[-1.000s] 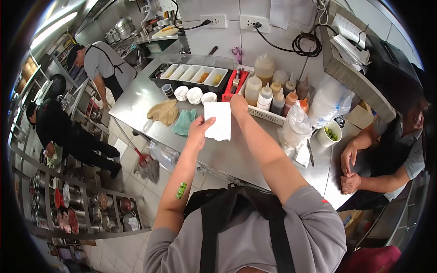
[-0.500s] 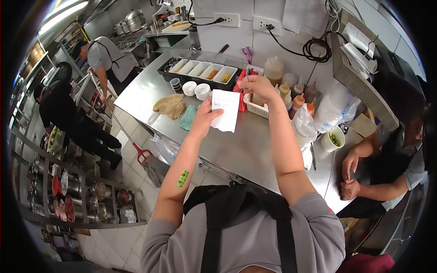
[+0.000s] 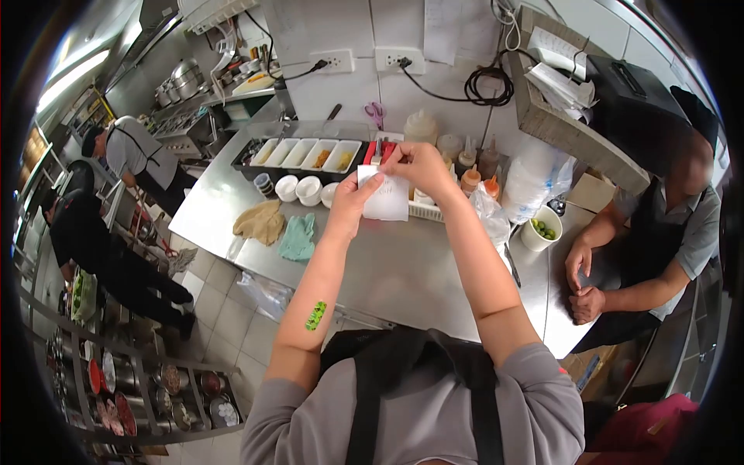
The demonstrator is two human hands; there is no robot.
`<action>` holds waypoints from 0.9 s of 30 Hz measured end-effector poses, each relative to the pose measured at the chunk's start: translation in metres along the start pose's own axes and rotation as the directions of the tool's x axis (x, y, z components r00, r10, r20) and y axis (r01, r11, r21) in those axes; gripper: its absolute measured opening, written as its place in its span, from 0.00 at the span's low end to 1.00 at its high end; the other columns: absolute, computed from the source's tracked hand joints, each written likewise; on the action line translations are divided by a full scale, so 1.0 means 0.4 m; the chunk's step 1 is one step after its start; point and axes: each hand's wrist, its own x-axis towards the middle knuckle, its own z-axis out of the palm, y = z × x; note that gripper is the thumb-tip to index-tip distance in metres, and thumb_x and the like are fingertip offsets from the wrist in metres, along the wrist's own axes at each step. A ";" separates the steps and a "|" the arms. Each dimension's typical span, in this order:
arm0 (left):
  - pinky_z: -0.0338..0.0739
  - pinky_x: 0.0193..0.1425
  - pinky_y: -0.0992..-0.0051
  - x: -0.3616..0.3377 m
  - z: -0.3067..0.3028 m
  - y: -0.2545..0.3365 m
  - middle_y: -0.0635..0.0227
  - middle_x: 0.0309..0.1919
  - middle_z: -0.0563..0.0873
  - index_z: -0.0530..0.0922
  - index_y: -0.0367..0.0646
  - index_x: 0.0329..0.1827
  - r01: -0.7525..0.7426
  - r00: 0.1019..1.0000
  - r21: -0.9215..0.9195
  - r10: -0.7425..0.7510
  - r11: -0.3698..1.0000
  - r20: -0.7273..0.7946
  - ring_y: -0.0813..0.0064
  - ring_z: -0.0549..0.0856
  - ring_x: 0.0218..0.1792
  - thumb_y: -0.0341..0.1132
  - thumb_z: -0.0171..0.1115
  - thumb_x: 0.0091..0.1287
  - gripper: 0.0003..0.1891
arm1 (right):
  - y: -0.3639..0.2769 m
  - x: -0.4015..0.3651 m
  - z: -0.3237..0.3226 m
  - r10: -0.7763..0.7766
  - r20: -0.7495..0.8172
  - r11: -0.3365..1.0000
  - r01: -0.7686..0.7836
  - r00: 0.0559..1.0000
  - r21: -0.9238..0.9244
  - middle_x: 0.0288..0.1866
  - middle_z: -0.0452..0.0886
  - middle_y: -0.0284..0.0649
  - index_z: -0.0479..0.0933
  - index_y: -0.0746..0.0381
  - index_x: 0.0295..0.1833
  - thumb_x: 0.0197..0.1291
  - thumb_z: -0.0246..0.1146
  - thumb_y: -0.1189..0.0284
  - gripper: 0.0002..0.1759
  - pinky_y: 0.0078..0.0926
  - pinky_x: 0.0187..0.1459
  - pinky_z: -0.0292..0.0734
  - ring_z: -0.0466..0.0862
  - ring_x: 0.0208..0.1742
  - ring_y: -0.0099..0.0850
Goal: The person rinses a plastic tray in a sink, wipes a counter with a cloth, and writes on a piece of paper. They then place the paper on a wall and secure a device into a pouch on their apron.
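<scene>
- Closer to the paper slip (image 3: 387, 203) than half a second ago, the right hand (image 3: 422, 172) has come in to its upper edge; the mop (image 3: 182, 261) has shifted left, away from the counter (image 3: 387, 267).
- The slip is near the centre of the frame, above the counter, its handwriting too faint to read.
- The left hand (image 3: 346, 208) has its grip clamped on the slip's left side, thumb across the front; the fingers behind are hidden.
- The right hand's fingers are bunched at the slip's upper right; I cannot tell whether its grip is closed on the paper.
- Just beyond, a red holder (image 3: 370, 153) with a metal tool (image 3: 378, 147) is partly covered by the slip and right hand.
- The right hand and forearm also cut across the white basket (image 3: 430, 211) and some squeeze bottles behind it.
- Left of the left hand, green cloth (image 3: 298, 238) and tan cloth (image 3: 260, 222) lie on the counter; the nearest white bowls (image 3: 328, 194) are partly hidden by that hand.
- Dark lens edges crop the person at the right (image 3: 651, 240).
</scene>
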 end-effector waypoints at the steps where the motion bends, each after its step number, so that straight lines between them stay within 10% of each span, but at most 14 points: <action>1: 0.73 0.42 0.81 0.013 0.014 0.000 0.73 0.36 0.83 0.79 0.39 0.46 -0.013 1.000 0.000 0.013 1.000 0.014 0.84 0.80 0.36 0.37 0.65 0.62 0.14 | -0.009 -0.005 -0.009 -0.039 -0.018 0.999 0.039 0.999 -0.037 0.23 0.79 0.33 0.77 0.67 0.27 0.47 0.70 0.75 0.08 0.20 0.31 0.70 0.75 0.28 0.19; 9: 0.74 0.37 0.74 0.256 0.127 0.171 0.63 0.28 0.85 0.81 0.36 0.36 -0.386 0.906 0.491 0.422 0.781 0.041 0.77 0.81 0.30 0.43 0.67 0.57 0.16 | -0.130 -0.145 -0.165 -0.359 -0.566 0.930 0.233 0.742 -0.284 0.54 0.70 0.45 0.65 0.65 0.63 0.50 0.69 0.76 0.34 0.22 0.31 0.76 0.80 0.37 0.27; 15: 0.75 0.42 0.66 0.756 0.169 0.348 0.48 0.32 0.84 0.80 0.34 0.41 -0.590 0.661 0.644 0.749 0.487 0.039 0.55 0.84 0.37 0.48 0.66 0.55 0.23 | -0.128 -0.387 -0.245 -0.317 -0.522 0.892 0.062 0.792 -0.447 0.47 0.74 0.42 0.76 0.67 0.49 0.51 0.64 0.83 0.17 0.17 0.36 0.75 0.79 0.38 0.26; 24: 0.73 0.54 0.62 1.035 0.181 0.246 0.48 0.43 0.82 0.80 0.36 0.44 -0.270 0.725 0.899 0.688 0.346 -0.047 0.53 0.80 0.48 0.49 0.71 0.49 0.26 | -0.004 -0.749 -0.255 0.169 -0.814 0.873 -0.467 0.555 -0.138 0.42 0.72 0.36 0.76 0.68 0.41 0.56 0.60 0.81 0.07 0.15 0.27 0.78 0.75 0.34 0.20; 26: 0.73 0.51 0.61 0.995 0.206 0.236 0.58 0.41 0.81 0.79 0.43 0.42 0.011 0.338 1.000 0.941 -0.011 0.006 0.59 0.79 0.47 0.44 0.67 0.53 0.18 | 0.006 -0.808 -0.238 0.196 -0.851 0.825 -0.551 0.488 -0.126 0.41 0.72 0.37 0.77 0.68 0.40 0.57 0.60 0.80 0.06 0.14 0.27 0.77 0.75 0.33 0.19; 27: 0.73 0.51 0.61 0.979 0.211 0.239 0.58 0.41 0.81 0.79 0.43 0.42 0.004 0.357 1.000 0.934 -0.023 0.020 0.59 0.79 0.47 0.44 0.67 0.53 0.18 | 0.001 -0.828 -0.228 0.208 -0.859 0.780 -0.610 0.467 -0.143 0.40 0.74 0.37 0.77 0.67 0.40 0.56 0.60 0.80 0.05 0.15 0.27 0.74 0.75 0.33 0.20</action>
